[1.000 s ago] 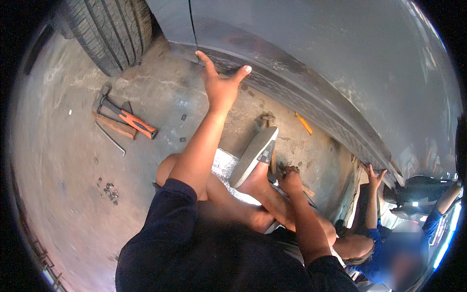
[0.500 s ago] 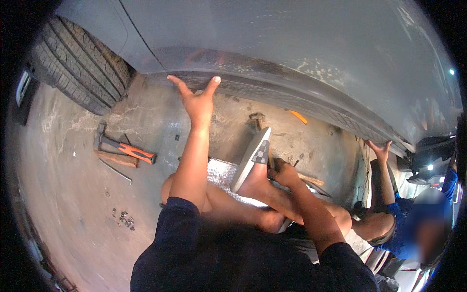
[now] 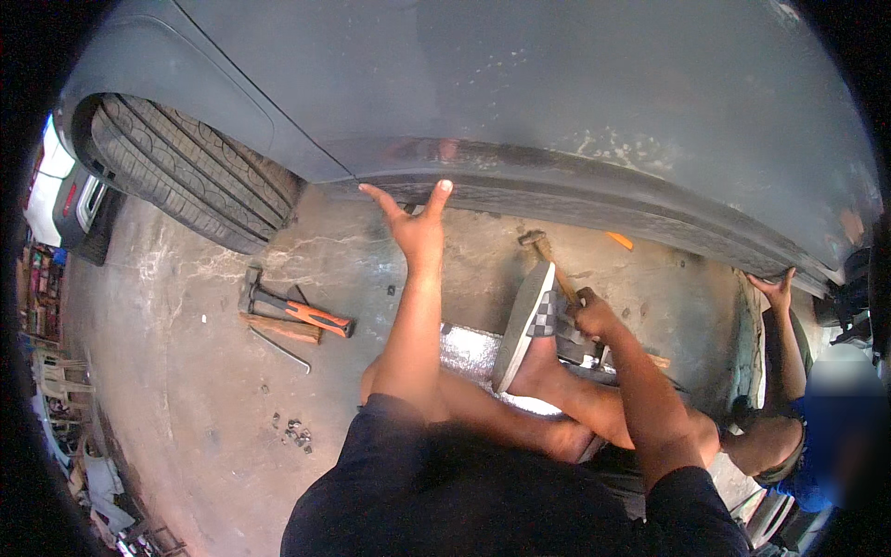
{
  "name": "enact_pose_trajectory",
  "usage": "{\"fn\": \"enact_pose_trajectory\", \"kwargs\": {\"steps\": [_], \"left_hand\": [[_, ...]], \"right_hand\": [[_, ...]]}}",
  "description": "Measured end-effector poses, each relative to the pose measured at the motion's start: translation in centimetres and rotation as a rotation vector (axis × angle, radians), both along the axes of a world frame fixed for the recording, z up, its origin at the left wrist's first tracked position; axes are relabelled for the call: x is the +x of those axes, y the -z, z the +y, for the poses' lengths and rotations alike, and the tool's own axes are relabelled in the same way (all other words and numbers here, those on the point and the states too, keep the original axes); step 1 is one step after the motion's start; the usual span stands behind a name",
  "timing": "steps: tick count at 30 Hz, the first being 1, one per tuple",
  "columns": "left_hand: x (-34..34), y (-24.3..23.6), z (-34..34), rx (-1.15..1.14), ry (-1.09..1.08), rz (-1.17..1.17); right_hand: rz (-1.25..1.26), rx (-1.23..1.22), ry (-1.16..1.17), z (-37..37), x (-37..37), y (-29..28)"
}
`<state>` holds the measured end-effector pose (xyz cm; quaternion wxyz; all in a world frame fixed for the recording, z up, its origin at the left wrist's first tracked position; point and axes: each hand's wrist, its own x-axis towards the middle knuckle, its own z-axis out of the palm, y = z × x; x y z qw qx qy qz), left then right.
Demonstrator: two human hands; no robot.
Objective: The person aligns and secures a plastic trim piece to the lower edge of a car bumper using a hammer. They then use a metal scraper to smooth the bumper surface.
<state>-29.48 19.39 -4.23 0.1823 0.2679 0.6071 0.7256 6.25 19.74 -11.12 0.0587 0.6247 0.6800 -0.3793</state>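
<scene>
My left hand is up against the lower edge of the grey car's dark side skirt, just below the door seam. Its thumb and forefinger are spread wide; the other fingers are hidden. My right hand, beside my checkered shoe, is closed round the wooden handle of a hammer. The hammer's dark head points toward the car, off the floor or on it, I cannot tell. Farther right, a co-worker's hand touches the same skirt with thumb and finger apart.
A tyre stands at the upper left. On the floor lie an orange-and-black hammer, a wooden piece, a bent metal rod and several small metal bits. Silvery sheeting lies by my legs, an orange object under the skirt.
My view has swung left, so everything sits farther right and lower. My right hand has moved slightly toward the car, and more of the hammer shows. My left hand stays at the skirt.
</scene>
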Motion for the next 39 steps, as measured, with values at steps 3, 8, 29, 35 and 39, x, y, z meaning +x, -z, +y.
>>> {"fn": "enact_pose_trajectory", "kwargs": {"steps": [3, 8, 29, 35, 39], "left_hand": [[0.4, -0.1, 0.4, 0.06, 0.038, -0.025], [0.3, 0.0, 0.4, 0.039, 0.046, -0.027], [0.6, -0.6, 0.5, 0.074, 0.019, -0.042], [0.3, 0.0, 0.3, -0.024, -0.01, 0.067], [0.0, 1.3, 0.7, 0.05, -0.049, 0.086]], "right_hand": [[0.081, 0.106, -0.1, 2.5, 0.8, 0.2], [0.088, 0.331, -0.021, 0.3, 0.8, -4.9], [0.446, 0.759, -0.846, -4.8, -5.3, -19.2], [-0.268, 0.949, -0.535, 1.3, 0.8, -22.6], [-0.206, 1.049, -0.791, 1.9, 2.5, -24.8]]}}
